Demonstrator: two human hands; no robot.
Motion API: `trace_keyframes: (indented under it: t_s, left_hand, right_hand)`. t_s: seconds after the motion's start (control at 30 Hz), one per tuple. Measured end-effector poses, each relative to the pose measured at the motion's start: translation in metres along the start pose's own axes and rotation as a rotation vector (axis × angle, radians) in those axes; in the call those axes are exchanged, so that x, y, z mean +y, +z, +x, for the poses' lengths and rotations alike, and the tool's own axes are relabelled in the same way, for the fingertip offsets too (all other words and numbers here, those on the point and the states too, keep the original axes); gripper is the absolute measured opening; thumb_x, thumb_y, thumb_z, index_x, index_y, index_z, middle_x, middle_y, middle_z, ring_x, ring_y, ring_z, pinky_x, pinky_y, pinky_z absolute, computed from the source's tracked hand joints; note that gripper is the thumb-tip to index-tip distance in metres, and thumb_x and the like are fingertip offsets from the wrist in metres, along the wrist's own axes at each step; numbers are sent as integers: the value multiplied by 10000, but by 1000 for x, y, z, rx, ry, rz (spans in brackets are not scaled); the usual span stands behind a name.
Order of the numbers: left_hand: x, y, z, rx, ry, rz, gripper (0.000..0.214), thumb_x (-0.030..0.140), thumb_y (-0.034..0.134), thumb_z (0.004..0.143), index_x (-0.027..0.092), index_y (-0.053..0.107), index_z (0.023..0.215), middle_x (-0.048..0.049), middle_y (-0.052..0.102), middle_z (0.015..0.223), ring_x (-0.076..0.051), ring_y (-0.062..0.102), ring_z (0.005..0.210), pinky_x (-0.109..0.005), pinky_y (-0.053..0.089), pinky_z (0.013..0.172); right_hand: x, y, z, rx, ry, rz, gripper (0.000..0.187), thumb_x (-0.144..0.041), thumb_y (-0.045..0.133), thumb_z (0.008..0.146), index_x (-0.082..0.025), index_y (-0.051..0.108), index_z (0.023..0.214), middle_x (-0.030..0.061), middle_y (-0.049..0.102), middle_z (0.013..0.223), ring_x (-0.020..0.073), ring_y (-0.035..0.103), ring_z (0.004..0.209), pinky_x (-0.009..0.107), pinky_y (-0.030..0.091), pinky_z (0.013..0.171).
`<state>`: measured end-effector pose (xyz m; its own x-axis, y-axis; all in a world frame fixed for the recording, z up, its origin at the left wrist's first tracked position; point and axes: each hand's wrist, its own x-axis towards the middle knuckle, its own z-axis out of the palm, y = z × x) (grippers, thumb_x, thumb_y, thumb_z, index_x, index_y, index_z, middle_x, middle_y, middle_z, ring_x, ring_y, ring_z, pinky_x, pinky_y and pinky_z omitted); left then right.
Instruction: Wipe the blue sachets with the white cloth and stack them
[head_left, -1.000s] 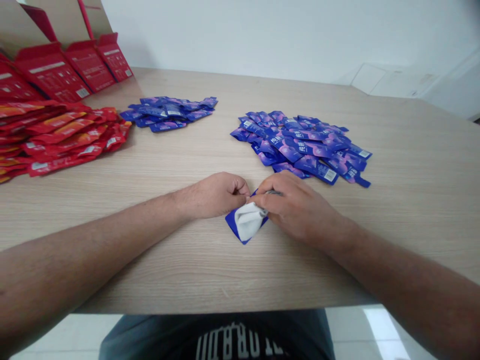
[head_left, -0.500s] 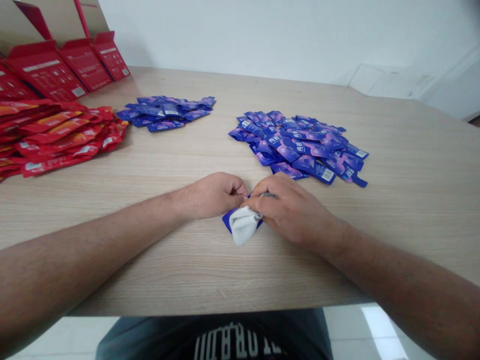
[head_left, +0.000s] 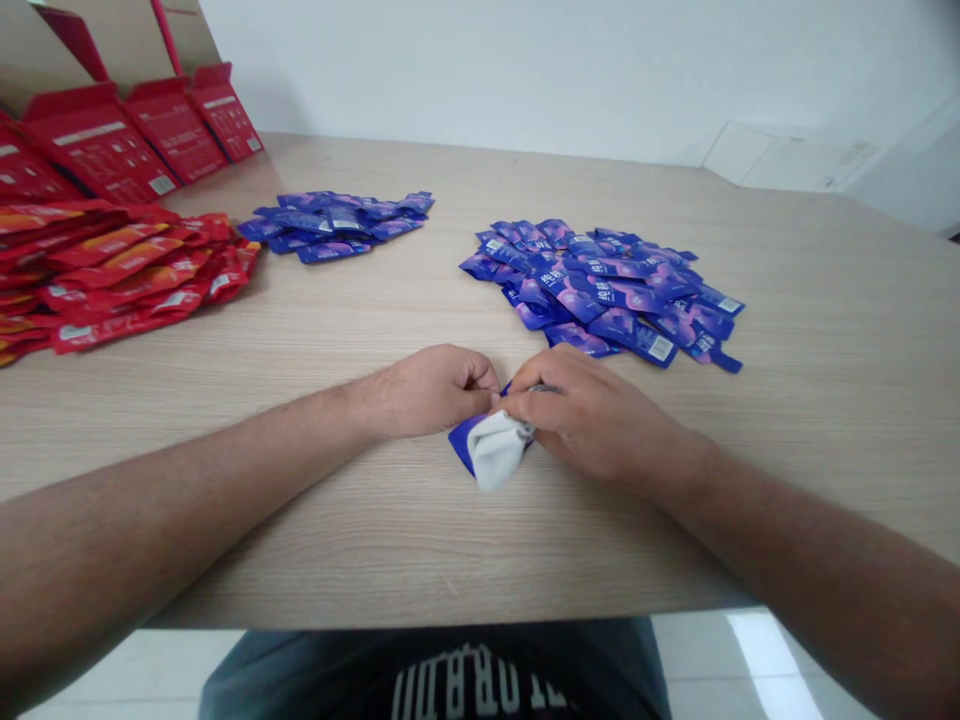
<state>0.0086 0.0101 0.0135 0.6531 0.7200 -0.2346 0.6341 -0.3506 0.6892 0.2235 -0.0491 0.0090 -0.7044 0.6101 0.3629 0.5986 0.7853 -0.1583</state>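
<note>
My left hand point(head_left: 442, 392) and my right hand point(head_left: 581, 410) meet over the table near its front. Between them lies a blue packet point(head_left: 462, 440), mostly covered. The left fingers pinch its upper edge. In my right hand is a folded white cloth point(head_left: 496, 452), which hangs out below the fingers and lies over the packet. The right thumb and fingertips also press at the packet's top edge, close to the left fingertips. Just beyond my right hand is a loose heap of blue and purple packets point(head_left: 600, 285).
A smaller pile of blue packets point(head_left: 337, 228) lies at the back, left of centre. Many red and orange packets point(head_left: 142, 270) are stacked at the left. Behind them stand open red cardboard boxes point(head_left: 105, 140). A white wall point(head_left: 480, 75) borders the wooden table point(head_left: 337, 540) at the back.
The whole view has shifted slightly. Both hands stay together on the blue packet, with the white cloth still in the right hand; the grip looks almost the same.
</note>
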Motion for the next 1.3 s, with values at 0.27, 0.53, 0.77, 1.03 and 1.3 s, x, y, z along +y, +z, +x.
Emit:
trace_keyframes:
  t_s: [0.27,0.53,0.77,1.03,1.3]
  left_hand:
    - [-2,0,1,-21,20,-1,148,284,565,810,202,688,815,48,650,666,-94,554,600,-194,379,547]
    - [-1,-1,0,-7,12,21,157,292,552,820,203,680,810,51,629,627,-93,542,574,-194,374,526]
    - [-3,1,1,5,17,19,168,269,522,817,205,676,825,57,609,600,-86,528,542,-194,358,505]
    - [-1,1,0,-1,8,26,163,272,523,820,201,669,814,58,607,600,-87,536,546,-195,363,508]
    - [0,0,0,-15,-1,27,157,288,538,817,200,669,813,59,609,605,-88,539,549,-198,368,518]
  right_hand:
    - [-2,0,0,6,-35,2,242,-179,516,963,-228,710,1099,72,638,1057,219,531,979,366,443,864]
    - [5,-1,-1,8,12,12,239,-144,543,929,-212,710,1085,78,633,1042,226,541,990,381,442,881]
    - [13,-2,-3,-15,59,22,266,-87,573,874,-194,701,1082,82,626,1037,225,545,995,376,440,885]
    - [11,-3,-2,-27,17,39,248,-101,545,902,-191,704,1070,81,627,1032,225,548,996,367,444,874]
    - [9,-1,-2,-28,-7,36,253,-121,529,923,-201,702,1088,81,632,1042,219,551,993,359,440,870]
